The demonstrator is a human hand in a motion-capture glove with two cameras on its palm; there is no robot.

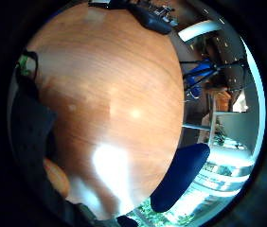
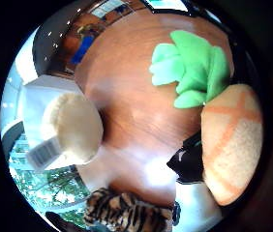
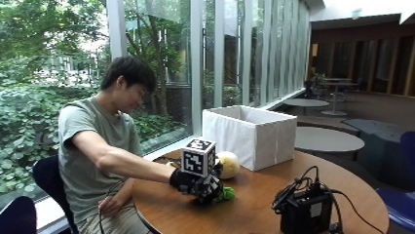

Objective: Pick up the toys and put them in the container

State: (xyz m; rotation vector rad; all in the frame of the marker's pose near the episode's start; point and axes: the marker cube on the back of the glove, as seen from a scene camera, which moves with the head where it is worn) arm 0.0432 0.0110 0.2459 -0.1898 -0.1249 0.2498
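A person sits at a round wooden desk (image 3: 259,209) by tall windows, right arm stretched out over it. The gloved right hand (image 3: 198,185) is down at the desk surface, its fingers curled round a plush carrot (image 2: 231,145). In the thumb side palm view the carrot's orange body, crossed with paler stripes, fills the space right beside the palm, and its green felt leaves (image 2: 192,67) spread out over the wood beyond it. In the outside view only a bit of green peeps out from under the hand (the orange part is hidden by the glove there).

A round cream plush ball (image 3: 227,164) lies on the desk just beside the hand, between it and the container (image 3: 250,136), a white fabric box standing open-topped near the window edge of the desk. The ball touches or nearly touches the box wall; a barcode tag shows on it in the thumb side view. A tiger-striped plush (image 2: 127,212) lies on the desk near the hand, at the desk's edge in that same view.

A black device with cables (image 3: 305,207) stands on the desk well apart from the toys, on the side away from the person. A blue chair (image 1: 181,175) shows beyond the desk's rim.
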